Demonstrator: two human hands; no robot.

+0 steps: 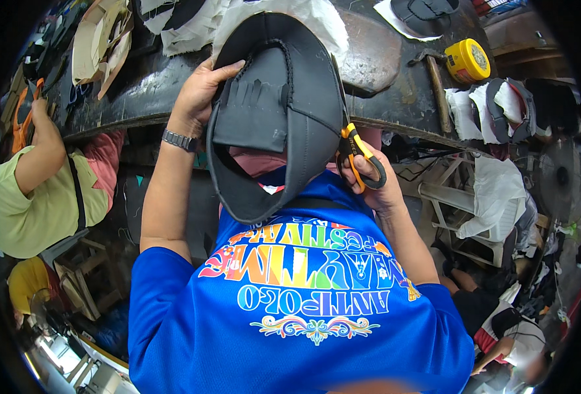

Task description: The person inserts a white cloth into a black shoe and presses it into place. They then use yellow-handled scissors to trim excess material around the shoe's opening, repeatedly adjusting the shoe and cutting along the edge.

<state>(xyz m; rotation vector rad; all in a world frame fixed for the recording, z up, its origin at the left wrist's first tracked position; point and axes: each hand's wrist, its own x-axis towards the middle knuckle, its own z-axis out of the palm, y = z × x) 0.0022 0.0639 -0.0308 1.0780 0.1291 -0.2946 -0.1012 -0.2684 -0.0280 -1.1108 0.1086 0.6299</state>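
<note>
My left hand (200,92) grips the left edge of a black leather shoe upper (284,111), a curved piece with a grey notched lining and a stitched seam, held up in front of my chest. My right hand (369,180) is closed in the orange handles of a pair of scissors (359,154). The scissors' blades run up along the right edge of the leather piece. I wear a blue printed shirt and a wristwatch on the left arm.
A dark worn workbench (382,85) lies ahead with white cloth pieces (192,26), a hammer (435,79), a yellow round tin (467,60) and black cut shoe parts (507,105). Another person in a light green shirt (34,197) sits at the left. Stools and white bags stand at the right.
</note>
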